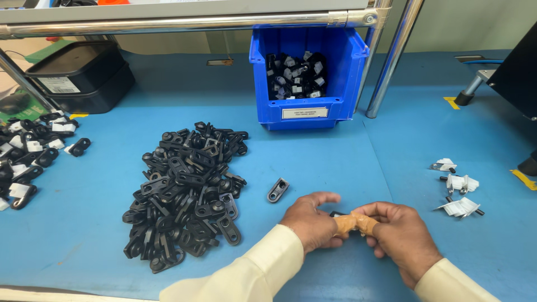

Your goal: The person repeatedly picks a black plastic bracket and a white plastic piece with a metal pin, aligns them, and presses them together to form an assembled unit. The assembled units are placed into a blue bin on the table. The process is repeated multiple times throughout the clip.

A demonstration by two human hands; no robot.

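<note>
While both hands are meeting low in the frame, right of centre, the left hand [309,222] and the right hand [401,235] are pinching one small black part [336,214] between them — thumbs, capped in tan finger cots [356,223], are pressing together over it, so most of the piece is hidden. Only a dark corner is showing above the thumbs.

Left of the hands a big pile of black brackets [187,196] is lying on the blue mat [335,151], and one loose bracket [278,190] is sitting just apart from it, near the left hand. At the right edge a few labelled pieces [458,193] with white tags are lying well apart from the pile. A blue bin [309,109] at top centre is holding more tagged parts; another tagged heap [28,154] is spreading at the far left, with black trays [78,75] stacked above it.

Judging by the grip, the work is going best if the thumbs are pressing evenly and squarely — keeping the part level, fingers supporting it from beneath, and the wrists steady over the mat so nothing slips.
</note>
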